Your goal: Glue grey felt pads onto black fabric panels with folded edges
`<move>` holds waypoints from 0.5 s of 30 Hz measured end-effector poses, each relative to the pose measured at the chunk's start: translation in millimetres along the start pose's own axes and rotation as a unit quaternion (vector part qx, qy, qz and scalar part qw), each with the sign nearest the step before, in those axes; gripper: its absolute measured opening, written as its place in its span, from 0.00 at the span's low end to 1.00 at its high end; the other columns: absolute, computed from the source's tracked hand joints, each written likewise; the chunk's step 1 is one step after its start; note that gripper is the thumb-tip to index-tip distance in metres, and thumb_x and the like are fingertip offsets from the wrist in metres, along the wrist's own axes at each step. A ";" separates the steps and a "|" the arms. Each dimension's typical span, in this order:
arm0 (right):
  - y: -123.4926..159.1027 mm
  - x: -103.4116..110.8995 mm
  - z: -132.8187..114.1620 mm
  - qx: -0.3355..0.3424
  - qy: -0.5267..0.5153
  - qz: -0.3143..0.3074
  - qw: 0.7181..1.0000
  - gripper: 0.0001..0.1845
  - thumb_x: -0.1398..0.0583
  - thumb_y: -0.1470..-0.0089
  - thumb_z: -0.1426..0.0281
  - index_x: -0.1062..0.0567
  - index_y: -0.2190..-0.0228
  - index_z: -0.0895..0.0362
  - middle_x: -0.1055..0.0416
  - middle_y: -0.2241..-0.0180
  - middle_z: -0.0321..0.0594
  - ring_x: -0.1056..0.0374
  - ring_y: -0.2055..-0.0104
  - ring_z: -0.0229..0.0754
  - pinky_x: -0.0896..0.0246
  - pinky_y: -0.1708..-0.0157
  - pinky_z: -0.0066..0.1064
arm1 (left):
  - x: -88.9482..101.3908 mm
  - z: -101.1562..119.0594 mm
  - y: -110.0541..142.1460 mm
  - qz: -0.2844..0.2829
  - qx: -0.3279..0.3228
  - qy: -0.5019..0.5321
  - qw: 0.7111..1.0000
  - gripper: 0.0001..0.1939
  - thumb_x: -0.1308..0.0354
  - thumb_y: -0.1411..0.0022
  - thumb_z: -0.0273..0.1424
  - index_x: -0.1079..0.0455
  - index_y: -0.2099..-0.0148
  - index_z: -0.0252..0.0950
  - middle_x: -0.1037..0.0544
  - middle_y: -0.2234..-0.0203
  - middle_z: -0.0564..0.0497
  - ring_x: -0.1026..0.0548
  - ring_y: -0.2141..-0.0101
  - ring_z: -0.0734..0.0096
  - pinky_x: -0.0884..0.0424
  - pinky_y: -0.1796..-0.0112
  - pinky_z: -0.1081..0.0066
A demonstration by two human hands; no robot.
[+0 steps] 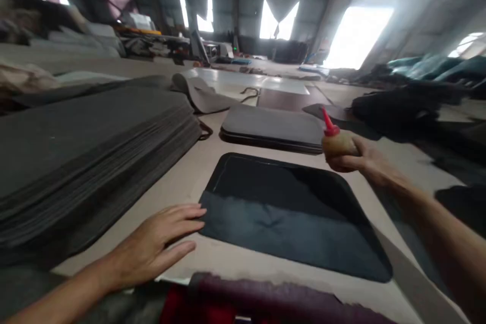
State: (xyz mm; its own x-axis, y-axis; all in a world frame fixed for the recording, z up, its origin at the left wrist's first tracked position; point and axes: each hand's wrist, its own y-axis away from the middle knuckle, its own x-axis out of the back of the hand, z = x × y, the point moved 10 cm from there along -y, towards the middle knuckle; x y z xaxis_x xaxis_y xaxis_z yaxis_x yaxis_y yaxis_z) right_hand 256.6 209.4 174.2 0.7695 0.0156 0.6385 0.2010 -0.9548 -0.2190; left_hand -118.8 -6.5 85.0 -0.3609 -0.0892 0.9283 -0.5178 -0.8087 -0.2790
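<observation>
R hand [355, 157]: grasping squeeze bottle [337, 145] w/ red nozzle [328, 124], mid-right
L hand [159, 243]: lower left, fingers spread, tips at dark panel [281, 212]'s L edge
Dark panel: lower ctr, flat on table [182, 177]
Grey stack [273, 122]: mid-frame, behind panel
Sheet stack [94, 121]: left, tall, blocks table there
Black heap [406, 106]: upper right

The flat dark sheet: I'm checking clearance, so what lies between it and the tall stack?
Head view: pale tabletop, with the left hand over its near part, fingertips at the dark sheet.
</observation>
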 end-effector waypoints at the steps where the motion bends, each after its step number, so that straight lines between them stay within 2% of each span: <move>1: 9.4 -12.7 -11.7 0.000 0.011 -0.055 0.998 0.25 0.38 0.47 0.64 0.28 0.47 0.55 0.24 0.59 0.45 0.27 0.60 0.48 0.33 0.61 0.38 | -0.6 -0.7 -1.2 -0.009 0.005 0.012 1.000 0.19 0.44 0.32 0.34 0.31 0.40 0.47 0.30 0.40 0.50 0.32 0.40 0.60 0.31 0.40 0.60; 3: 26.6 -27.5 -30.5 0.000 0.033 -0.097 0.995 0.26 0.33 0.52 0.61 0.26 0.49 0.50 0.24 0.57 0.42 0.27 0.57 0.51 0.31 0.59 0.40 | -3.3 -1.4 -0.4 -0.019 0.006 0.037 0.999 0.17 0.45 0.30 0.34 0.31 0.40 0.45 0.30 0.39 0.48 0.33 0.39 0.60 0.33 0.39 0.59; 5: 41.1 -40.5 -47.1 0.020 0.036 -0.108 0.993 0.29 0.30 0.55 0.58 0.25 0.50 0.48 0.24 0.56 0.42 0.26 0.57 0.53 0.30 0.60 0.41 | -5.4 -1.3 1.7 -0.023 0.007 0.055 0.998 0.17 0.45 0.30 0.35 0.32 0.40 0.43 0.31 0.39 0.47 0.34 0.39 0.60 0.34 0.38 0.58; 10: 65.1 -72.8 -85.2 0.096 0.032 -0.130 0.986 0.27 0.31 0.52 0.55 0.28 0.51 0.47 0.24 0.55 0.43 0.26 0.58 0.53 0.28 0.67 0.36 | -3.2 -1.0 1.2 -0.020 0.024 0.073 0.997 0.17 0.44 0.31 0.36 0.31 0.41 0.43 0.32 0.40 0.44 0.32 0.41 0.58 0.32 0.41 0.58; 15: 72.5 -93.2 -118.7 0.099 0.042 -0.128 0.986 0.24 0.34 0.52 0.52 0.27 0.57 0.51 0.25 0.69 0.38 0.29 0.71 0.47 0.36 0.78 0.32 | 1.0 2.2 0.5 -0.010 0.017 0.099 0.995 0.17 0.44 0.30 0.35 0.30 0.42 0.42 0.30 0.44 0.44 0.31 0.43 0.60 0.32 0.42 0.60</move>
State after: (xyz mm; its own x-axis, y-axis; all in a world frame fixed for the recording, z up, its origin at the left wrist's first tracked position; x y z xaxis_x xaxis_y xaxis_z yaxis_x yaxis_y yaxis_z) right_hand 127.5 103.6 186.3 0.6263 0.2160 0.7491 0.5037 -0.8455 -0.1773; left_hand -117.7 -8.3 86.3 -0.4988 0.0408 0.8658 -0.5007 -0.8290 -0.2494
